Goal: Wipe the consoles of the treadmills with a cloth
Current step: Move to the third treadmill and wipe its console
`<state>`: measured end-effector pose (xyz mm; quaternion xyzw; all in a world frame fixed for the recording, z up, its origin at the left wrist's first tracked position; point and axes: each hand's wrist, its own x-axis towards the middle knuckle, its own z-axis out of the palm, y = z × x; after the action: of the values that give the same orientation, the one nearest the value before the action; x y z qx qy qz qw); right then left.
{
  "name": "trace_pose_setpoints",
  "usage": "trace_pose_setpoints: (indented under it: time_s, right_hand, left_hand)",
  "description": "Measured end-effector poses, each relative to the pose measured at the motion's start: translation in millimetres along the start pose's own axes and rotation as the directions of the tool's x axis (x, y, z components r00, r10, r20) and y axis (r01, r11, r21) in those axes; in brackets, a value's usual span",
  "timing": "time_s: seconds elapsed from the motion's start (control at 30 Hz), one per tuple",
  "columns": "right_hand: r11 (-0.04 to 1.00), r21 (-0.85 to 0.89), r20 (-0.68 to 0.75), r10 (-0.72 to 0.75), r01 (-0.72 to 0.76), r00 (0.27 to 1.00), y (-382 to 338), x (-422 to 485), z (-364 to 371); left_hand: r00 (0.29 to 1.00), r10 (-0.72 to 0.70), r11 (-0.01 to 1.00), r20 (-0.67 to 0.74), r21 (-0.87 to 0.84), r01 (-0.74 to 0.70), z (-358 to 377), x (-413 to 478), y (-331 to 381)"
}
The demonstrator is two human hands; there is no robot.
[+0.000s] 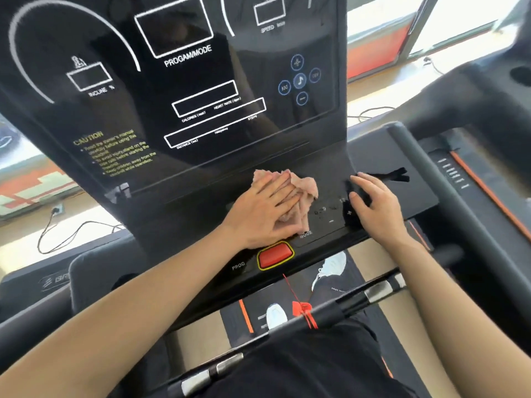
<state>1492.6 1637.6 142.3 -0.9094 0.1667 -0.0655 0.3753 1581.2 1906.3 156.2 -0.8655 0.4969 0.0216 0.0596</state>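
The black treadmill console (pixel 184 90) fills the upper middle of the head view, with its button panel (pixel 330 222) sloping toward me. A crumpled pink cloth (pixel 304 186) lies on that panel just below the display. My left hand (pixel 264 214) lies flat on the cloth with fingers spread, pressing it onto the panel. My right hand (pixel 373 205) rests on the panel's right side beside the cloth, fingers apart, holding nothing.
A red stop button (pixel 274 255) with a yellow rim sits just under my left hand, and a red safety clip (pixel 301 310) hangs on the handlebar (pixel 287 331) below. A second treadmill's rail (pixel 431 179) runs on the right. Power cables (pixel 71 234) lie on the floor at left.
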Motion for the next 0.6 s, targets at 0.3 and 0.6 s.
trace_pose_setpoints:
  time_s: [0.3,0.6]
  right_hand:
    - [0.996,0.004,-0.204,0.086,-0.086,0.975,20.7,-40.0,-8.7]
    - [0.987,0.082,-0.326,0.159,-0.14,0.932,36.4,-70.8,-14.2]
  left_hand:
    - [0.995,0.096,0.995,-0.007,-0.037,-0.097,-5.2,85.2,20.6]
    - [0.987,0.158,0.976,0.034,-0.155,-0.151,-2.3,134.2,72.9]
